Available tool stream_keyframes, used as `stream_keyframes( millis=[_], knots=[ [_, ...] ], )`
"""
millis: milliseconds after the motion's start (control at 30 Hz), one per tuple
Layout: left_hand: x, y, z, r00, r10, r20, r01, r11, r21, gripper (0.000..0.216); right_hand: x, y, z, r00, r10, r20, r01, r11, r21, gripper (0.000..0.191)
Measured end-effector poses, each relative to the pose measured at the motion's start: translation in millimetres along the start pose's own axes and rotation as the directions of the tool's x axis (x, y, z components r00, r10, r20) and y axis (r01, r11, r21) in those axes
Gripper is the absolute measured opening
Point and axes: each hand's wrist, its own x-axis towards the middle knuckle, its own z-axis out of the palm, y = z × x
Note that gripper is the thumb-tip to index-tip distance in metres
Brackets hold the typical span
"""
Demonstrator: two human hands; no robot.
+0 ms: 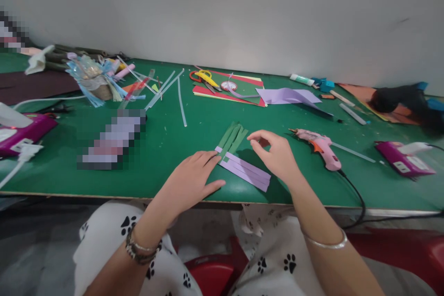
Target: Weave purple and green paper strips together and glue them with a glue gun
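Note:
My left hand (194, 178) lies with its fingers stretched out, the fingertips resting on the left end of some woven paper strips. Purple paper strips (248, 173) run to the lower right, side by side. Green paper strips (231, 136) cross them at the left end and point away from me, and a small green square shows among the purple. My right hand (274, 152) hovers just right of the green strips, thumb and index finger curved with a small gap between them. Nothing shows in its fingers. The left fingertips hide part of the crossing.
Right of my hands lies a pink glue gun (321, 145) with its cord over the table edge. A phone (114, 141), blurred out, lies left. Behind are scissors (206, 78), coloured paper (229, 97), a purple sheet (287, 96) and clear glue sticks (182, 101). Purple power strips (404, 159) flank the table.

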Motion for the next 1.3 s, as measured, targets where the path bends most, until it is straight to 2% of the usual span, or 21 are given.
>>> stream_keyframes(
  millis=[267,600,1000,1200,1300],
  knots=[
    [1,0,0,1.0,-0.004,0.01,0.004,1.0,0.007,0.05,3,1,9,0.998,0.018,0.056,-0.015,0.998,-0.061,0.015],
    [1,-2,-1,0.999,-0.041,0.015,0.04,0.999,0.032,0.053,0,-7,14,0.969,-0.012,0.246,0.039,0.993,-0.108,0.017],
    [3,-4,-3,0.999,-0.021,0.03,0.019,0.998,0.066,0.043,0,-5,16,0.966,-0.016,0.259,0.048,0.992,-0.116,0.018],
    [1,-6,-4,1.0,-0.013,-0.01,0.014,0.999,0.037,0.044,0,-5,15,0.967,-0.014,0.255,0.046,0.992,-0.121,0.017],
    [-1,-8,-7,1.0,-0.008,-0.028,0.009,0.999,0.05,0.038,-1,-6,16,0.959,-0.059,0.276,0.086,0.992,-0.089,0.017]
  ],
)
